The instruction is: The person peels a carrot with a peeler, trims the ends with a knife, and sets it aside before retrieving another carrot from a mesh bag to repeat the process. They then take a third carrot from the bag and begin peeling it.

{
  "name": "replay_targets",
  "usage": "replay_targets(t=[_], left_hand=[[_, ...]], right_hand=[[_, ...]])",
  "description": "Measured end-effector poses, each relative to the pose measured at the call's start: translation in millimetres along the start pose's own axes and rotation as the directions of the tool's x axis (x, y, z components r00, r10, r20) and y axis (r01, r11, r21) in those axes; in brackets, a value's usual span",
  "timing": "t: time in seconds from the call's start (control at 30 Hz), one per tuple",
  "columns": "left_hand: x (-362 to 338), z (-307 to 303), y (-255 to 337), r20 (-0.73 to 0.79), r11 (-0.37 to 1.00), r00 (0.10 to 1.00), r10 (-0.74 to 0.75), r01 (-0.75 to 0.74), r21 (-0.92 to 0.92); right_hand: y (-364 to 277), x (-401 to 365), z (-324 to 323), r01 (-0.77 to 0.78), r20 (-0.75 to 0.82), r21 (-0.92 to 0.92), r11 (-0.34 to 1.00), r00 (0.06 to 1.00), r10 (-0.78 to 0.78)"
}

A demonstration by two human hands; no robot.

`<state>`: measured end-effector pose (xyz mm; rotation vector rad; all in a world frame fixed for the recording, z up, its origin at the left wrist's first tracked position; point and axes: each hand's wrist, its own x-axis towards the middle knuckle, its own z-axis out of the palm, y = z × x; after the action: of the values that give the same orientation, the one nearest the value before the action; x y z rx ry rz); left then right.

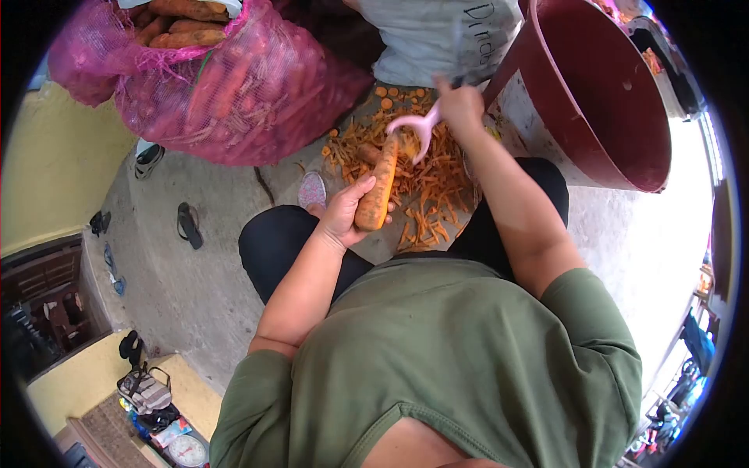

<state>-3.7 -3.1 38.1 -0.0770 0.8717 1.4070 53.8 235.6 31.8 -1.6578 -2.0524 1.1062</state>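
Observation:
In my left hand is a thick carrot, gripped at its near end and pointing up and away from me. A bright orange strip along its right side is peeled; rough brownish skin covers the rest. My right hand is closed around a pink Y-shaped peeler, whose head is at the carrot's far tip. A dark, blurred narrow shape sticks up beyond that fist. Below the carrot, orange peelings lie heaped on the floor between my legs, with another carrot partly hidden among them.
A pink mesh sack full of carrots stands at the far left. Beyond the peelings is a white sack with writing. A large dark red tub leans close to my right arm. Sandals lie on the concrete floor at left.

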Motion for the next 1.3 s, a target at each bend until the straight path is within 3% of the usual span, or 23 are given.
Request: replay_targets(t=[0.1,0.17,0.3,0.33,0.37,0.43,0.5,0.57,0.63,0.73,0.83,0.9,0.97,1.0,1.07,1.1,1.13,1.2,1.3], left_hand=[[7,13,2,-0.128,0.994,0.991,0.041,-0.054,-0.1],[13,4,-3,-0.076,0.998,0.997,0.02,-0.024,-0.058],[8,-2,-7,-0.041,0.997,0.997,-0.058,0.06,0.05],[6,-5,-7,-0.019,0.997,0.998,-0.06,0.061,0.039],[5,-8,-7,0.002,0.998,0.998,-0.059,0.059,0.027],[8,-14,-9,-0.036,0.998,0.998,-0.052,0.051,-0.044],[13,-14,-7,-0.072,0.995,0.997,-0.019,0.012,-0.096],[11,-4,-4,-0.116,0.99,0.993,0.03,-0.045,-0.132],[9,12,-3,-0.183,0.976,0.983,-0.008,-0.032,-0.217],[15,3,-8,-0.18,0.973,0.983,-0.024,-0.019,-0.231],[15,-10,-16,-0.053,0.998,0.999,0.002,-0.005,-0.057],[12,-2,-17,-0.075,0.997,0.995,-0.06,0.057,-0.05],[10,-7,-19,-0.062,0.994,0.995,-0.077,0.072,-0.081],[7,-1,-15,-0.075,0.993,0.995,-0.065,0.057,-0.099],[11,-7,-11,-0.05,0.993,0.998,-0.037,0.031,-0.11],[13,-9,-10,-0.036,0.993,0.999,-0.023,0.019,-0.116],[15,-7,-11,-0.054,0.985,0.998,-0.017,0.008,-0.173],[18,-1,-15,-0.094,0.959,0.995,-0.015,-0.012,-0.283],[18,-4,-16,-0.139,0.99,0.99,-0.023,0.004,-0.14]], right_hand=[[-21,-61,4,0.18,0.211,0.053,0.982,0.959,-0.187],[-17,-71,10,0.236,0.281,0.088,0.968,0.926,-0.251],[5,-3,9,0.06,0.07,-0.136,0.989,0.996,-0.051],[11,16,3,-0.071,-0.003,-0.152,0.986,0.997,0.072],[26,34,6,-0.055,-0.148,-0.198,0.979,0.989,0.026],[11,25,0,-0.118,-0.077,-0.166,0.979,0.991,0.106],[-6,-20,5,0.119,-0.027,-0.094,0.988,0.992,-0.122],[-22,-65,0,0.145,0.227,0.052,0.988,0.962,-0.153],[-26,-87,0,0.158,0.323,0.191,0.969,0.922,-0.214],[-20,-80,10,0.171,0.276,0.153,0.973,0.939,-0.208],[-15,-57,12,0.106,0.186,0.033,0.994,0.976,-0.11],[23,1,33,0.129,-0.13,-0.151,0.98,0.98,-0.149],[29,28,13,-0.048,-0.067,-0.196,0.979,0.997,0.036],[33,35,18,-0.128,-0.05,-0.123,0.984,0.991,0.123],[7,-9,18,0.09,-0.041,-0.129,0.988,0.995,-0.096],[-12,-39,8,0.085,0.162,0.03,0.996,0.983,-0.088],[-20,-62,3,0.141,0.276,0.059,0.988,0.949,-0.152],[-28,-89,0,0.202,0.401,0.114,0.973,0.887,-0.231],[-18,-74,12,0.222,0.315,0.015,0.975,0.924,-0.216]])
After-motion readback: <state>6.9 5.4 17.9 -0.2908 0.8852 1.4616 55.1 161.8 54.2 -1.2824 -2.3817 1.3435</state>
